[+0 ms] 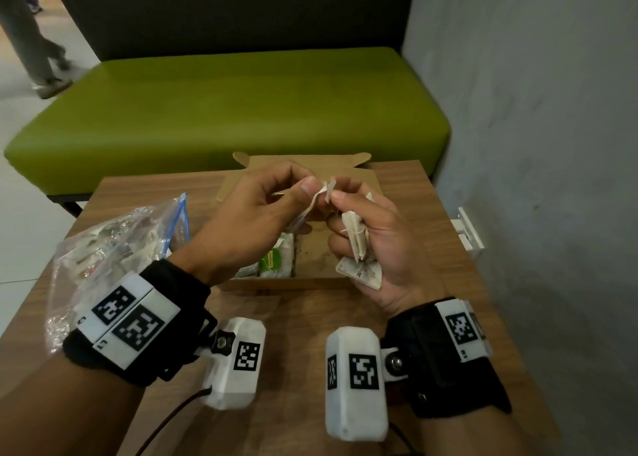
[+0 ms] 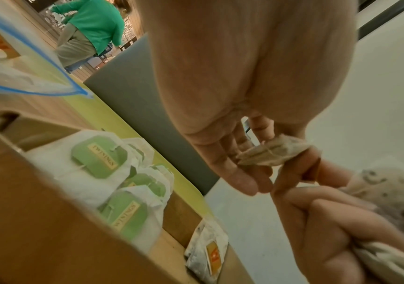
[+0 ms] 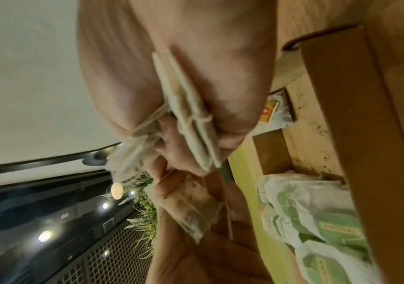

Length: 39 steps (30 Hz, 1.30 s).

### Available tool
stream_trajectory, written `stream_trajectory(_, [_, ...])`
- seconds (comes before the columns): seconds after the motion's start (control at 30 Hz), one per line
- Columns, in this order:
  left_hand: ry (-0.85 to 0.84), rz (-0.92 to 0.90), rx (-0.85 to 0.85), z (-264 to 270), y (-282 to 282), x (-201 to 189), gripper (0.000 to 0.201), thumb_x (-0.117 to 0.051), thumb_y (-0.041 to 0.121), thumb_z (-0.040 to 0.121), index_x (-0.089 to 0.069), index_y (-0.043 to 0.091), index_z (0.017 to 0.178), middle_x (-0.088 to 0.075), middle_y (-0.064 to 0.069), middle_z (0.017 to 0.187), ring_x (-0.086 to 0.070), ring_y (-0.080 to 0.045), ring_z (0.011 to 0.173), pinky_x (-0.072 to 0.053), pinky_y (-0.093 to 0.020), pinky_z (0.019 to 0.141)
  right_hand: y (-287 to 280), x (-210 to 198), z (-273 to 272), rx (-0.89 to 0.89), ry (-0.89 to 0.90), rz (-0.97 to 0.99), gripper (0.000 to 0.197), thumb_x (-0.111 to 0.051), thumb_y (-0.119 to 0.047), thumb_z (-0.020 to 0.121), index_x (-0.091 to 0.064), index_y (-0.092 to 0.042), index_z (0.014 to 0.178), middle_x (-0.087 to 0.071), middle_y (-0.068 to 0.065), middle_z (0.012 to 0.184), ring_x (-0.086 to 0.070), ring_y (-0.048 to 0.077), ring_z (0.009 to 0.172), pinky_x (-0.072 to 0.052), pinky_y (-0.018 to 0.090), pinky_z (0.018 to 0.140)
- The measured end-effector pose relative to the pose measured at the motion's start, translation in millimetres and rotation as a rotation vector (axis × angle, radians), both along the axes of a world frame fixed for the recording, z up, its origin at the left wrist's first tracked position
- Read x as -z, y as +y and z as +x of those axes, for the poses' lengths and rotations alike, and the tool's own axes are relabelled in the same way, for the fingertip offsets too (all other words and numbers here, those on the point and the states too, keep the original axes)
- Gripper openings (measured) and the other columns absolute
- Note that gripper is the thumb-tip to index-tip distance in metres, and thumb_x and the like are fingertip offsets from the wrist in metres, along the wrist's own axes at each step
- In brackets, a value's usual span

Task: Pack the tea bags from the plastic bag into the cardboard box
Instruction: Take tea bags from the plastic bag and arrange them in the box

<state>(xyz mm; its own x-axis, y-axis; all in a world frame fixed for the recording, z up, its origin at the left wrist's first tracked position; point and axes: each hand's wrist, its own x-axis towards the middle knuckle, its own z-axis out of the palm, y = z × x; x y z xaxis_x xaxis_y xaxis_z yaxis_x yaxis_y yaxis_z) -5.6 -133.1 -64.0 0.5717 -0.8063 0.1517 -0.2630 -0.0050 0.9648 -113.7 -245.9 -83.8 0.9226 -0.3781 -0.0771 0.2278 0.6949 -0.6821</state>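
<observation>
Head view: both hands are raised together just above the open cardboard box (image 1: 303, 272), sharing one tea bag (image 1: 326, 193). The left hand (image 1: 255, 214) has its grip pinched on the bag's edge between thumb and forefinger, the other fingers curled. The right hand (image 1: 366, 241) pinches the same bag with thumb and forefinger, while its lower fingers are clenched around a bundle of further tea bags (image 1: 357, 246) against the palm. Inside the box, at its left end below the left hand, lie tea bags with green tags (image 1: 276, 258). The plastic bag (image 1: 114, 248), clear with a blue zip edge and still holding tea bags, lies on the wooden counter (image 1: 293, 317) to the left of the box. A green bench (image 1: 224, 110) stands beyond the box.

Left wrist view adds what the head view hides: the green tags (image 2: 99, 155) read "Twinings", and one tea bag with an orange tag (image 2: 212, 253) lies in the box apart from the green ones.

Right wrist view shows string wound around the clenched bundle (image 3: 191, 123).
</observation>
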Motion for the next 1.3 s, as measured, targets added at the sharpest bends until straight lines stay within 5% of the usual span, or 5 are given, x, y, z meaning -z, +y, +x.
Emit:
stream_trajectory(0.17, [0.062, 0.019, 0.018, -2.2, 6.2, 1.0, 0.029, -0.067, 0.022, 0.083, -0.068, 0.006, 0.108, -0.074, -0.012, 0.105, -0.072, -0.027, 0.098, -0.058, -0.037, 0.090, -1.0, 1.4, 1.5, 0.076, 0.068, -0.053, 0.008, -0.052, -0.003, 0.099, -0.057, -0.008, 0.096, -0.067, 0.003, 0.075, -0.055, 0.002, 0.045, -0.038, 0.014, 0.036])
stream_trajectory(0.37, [0.004, 0.054, -0.052, 2.8, 7.3, 8.6, 0.019, -0.068, 0.001, 0.086, -0.069, 0.008, 0.103, -0.074, -0.015, 0.095, -0.072, -0.028, 0.088, -0.059, -0.046, 0.086, 1.3, -2.2, 0.3, 0.081, 0.112, -0.047, 0.012, -0.056, 0.000, 0.097, -0.059, -0.009, 0.089, -0.065, 0.002, 0.065, -0.062, 0.006, 0.047, -0.046, 0.016, 0.038])
stream_trajectory(0.67, [0.060, 0.015, -0.073, -3.9, 6.6, 10.5, 0.014, -0.059, 0.013, 0.093, -0.072, 0.014, 0.099, -0.076, -0.001, 0.083, -0.068, -0.009, 0.074, -0.056, -0.023, 0.066, 2.7, 9.6, 7.0, 0.193, 0.201, -0.262, 0.006, -0.071, -0.009, 0.090, -0.065, -0.011, 0.089, -0.072, 0.011, 0.081, -0.068, 0.018, 0.066, -0.058, 0.030, 0.058])
stream_trajectory(1.07, [0.163, 0.007, -0.149, -1.3, -3.0, 11.5, 0.019, -0.067, 0.025, 0.084, -0.076, 0.011, 0.094, -0.077, -0.008, 0.090, -0.070, -0.025, 0.085, -0.053, -0.032, 0.080, 0.3, 18.4, 7.0, 0.332, 0.267, -0.525, 0.011, -0.076, -0.019, 0.090, -0.069, -0.013, 0.097, -0.074, 0.006, 0.098, -0.072, 0.020, 0.089, -0.061, 0.034, 0.073])
stream_trajectory(1.3, [0.063, -0.010, -0.244, 2.4, -10.3, 10.2, 0.012, -0.070, 0.011, 0.087, -0.073, 0.017, 0.097, -0.063, 0.003, 0.075, -0.053, 0.003, 0.058, -0.041, -0.010, 0.051, 0.4, 21.4, 5.0, 0.210, 0.275, -0.722, 0.012, -0.068, -0.020, 0.096, -0.074, -0.017, 0.106, -0.078, 0.001, 0.100, -0.073, 0.019, 0.098, -0.060, 0.043, 0.087])
